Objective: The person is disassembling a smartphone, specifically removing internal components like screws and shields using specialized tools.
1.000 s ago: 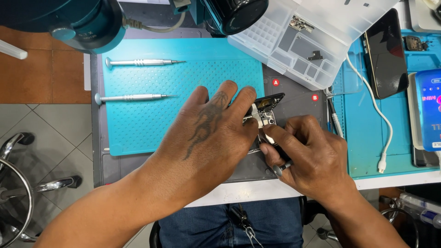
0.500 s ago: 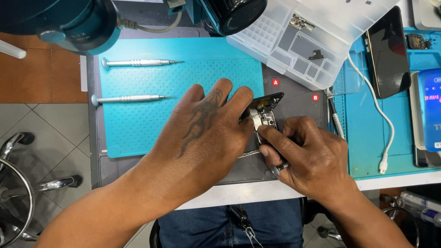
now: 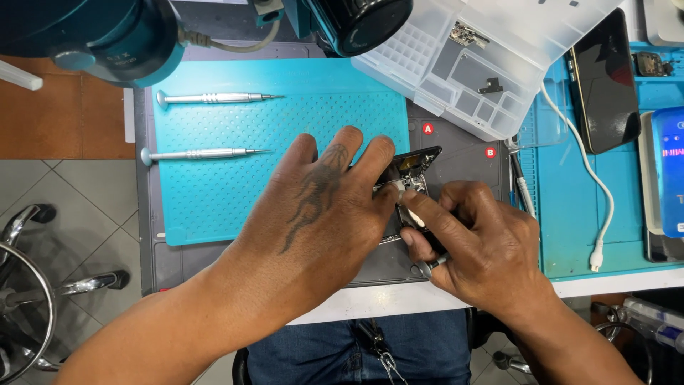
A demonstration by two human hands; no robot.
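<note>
An opened dark phone (image 3: 417, 165) lies on the grey work mat (image 3: 463, 160), its inner parts showing at the top end. My left hand (image 3: 320, 214) lies over most of the phone and holds it down, fingertips at its upper edge. My right hand (image 3: 484, 249) grips a thin metal tool (image 3: 433, 264), and its forefinger presses on the phone's exposed inside beside my left fingertips. The lower part of the phone is hidden under both hands.
Two silver screwdrivers (image 3: 214, 98) (image 3: 199, 153) lie on the teal mat (image 3: 214, 199) at left. A clear parts box (image 3: 463, 71) sits behind the phone, under a microscope head (image 3: 356, 21). To the right lie a black phone (image 3: 605, 78), a white cable (image 3: 595, 185) and a lit phone (image 3: 670, 171).
My right forefinger has stretched up onto the phone's open top end. My left hand has stayed on the phone with only a slight shift.
</note>
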